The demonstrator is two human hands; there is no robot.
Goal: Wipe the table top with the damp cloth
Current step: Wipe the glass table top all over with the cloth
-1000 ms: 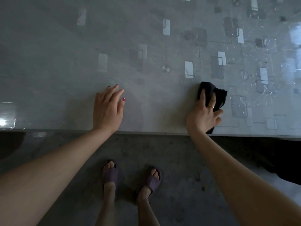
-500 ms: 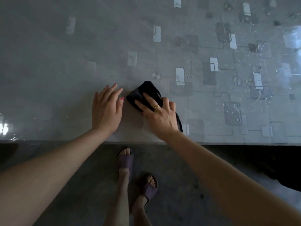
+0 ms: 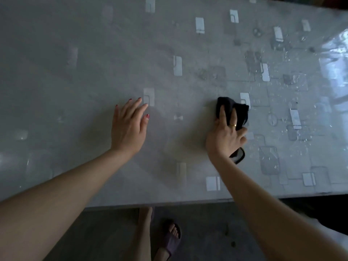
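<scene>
- Wiping at frame centre-right: right hand (image 3: 225,136) presses the bunched black cloth (image 3: 238,113) onto the table (image 3: 94,63).
- Left hand (image 3: 129,125) lies flat, fingers straight.
- Water droplets (image 3: 282,85) at upper right look unwiped.

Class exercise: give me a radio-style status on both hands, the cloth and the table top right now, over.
Left hand flat on table top, open. Right hand pressing black cloth to the surface. Water droplets ahead, right. Nothing blocking.
</scene>
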